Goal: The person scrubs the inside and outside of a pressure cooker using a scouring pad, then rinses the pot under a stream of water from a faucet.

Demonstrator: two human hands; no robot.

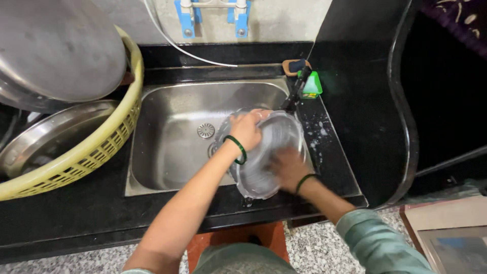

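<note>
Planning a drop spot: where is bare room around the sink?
Free: sink basin left of the drain; black counter below the yellow basket. Crowded: right side, both hands on the steel plate, sponge and bottle at the back corner.

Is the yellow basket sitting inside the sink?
No, the yellow basket sits on the black counter left of the sink.

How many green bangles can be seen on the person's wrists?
2. One bangle is on the left wrist, above the steel plate held over the sink. The other bangle is on the right wrist.
</note>
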